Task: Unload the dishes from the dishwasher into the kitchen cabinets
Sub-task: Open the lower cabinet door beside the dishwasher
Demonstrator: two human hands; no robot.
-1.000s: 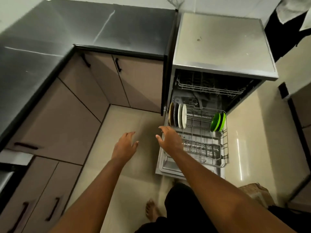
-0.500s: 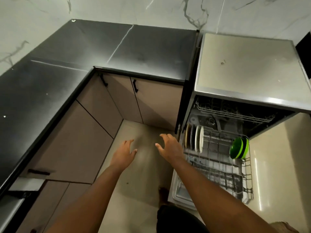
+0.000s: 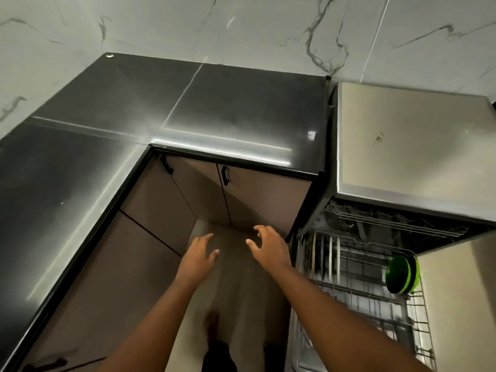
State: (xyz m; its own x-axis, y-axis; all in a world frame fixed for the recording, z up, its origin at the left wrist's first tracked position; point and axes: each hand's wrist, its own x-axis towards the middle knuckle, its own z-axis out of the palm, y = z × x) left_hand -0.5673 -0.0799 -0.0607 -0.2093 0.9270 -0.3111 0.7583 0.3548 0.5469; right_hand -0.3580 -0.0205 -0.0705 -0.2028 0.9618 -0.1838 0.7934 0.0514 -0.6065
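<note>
The dishwasher (image 3: 410, 146) stands at the right with its door down and the lower wire rack (image 3: 375, 299) pulled out. Several plates (image 3: 331, 257) stand upright at the rack's back left corner. Green bowls (image 3: 401, 275) stand on edge at its right side. My right hand (image 3: 268, 248) hovers just left of the rack, fingers spread and curled, holding nothing. My left hand (image 3: 198, 257) is further left over the floor, open and empty. Both forearms reach forward from the bottom of the view.
A dark L-shaped countertop (image 3: 161, 111) wraps the left and back. Beige cabinet doors (image 3: 263, 200) with black handles (image 3: 225, 175) sit below it, all closed. Marble wall tiles rise behind. My feet stand on the pale floor (image 3: 241, 291) between cabinets and dishwasher.
The view has tilted upward and shifted left, showing more counter and wall. Both hands have risen slightly with it and stay empty, the right one remaining beside the rack's left edge.
</note>
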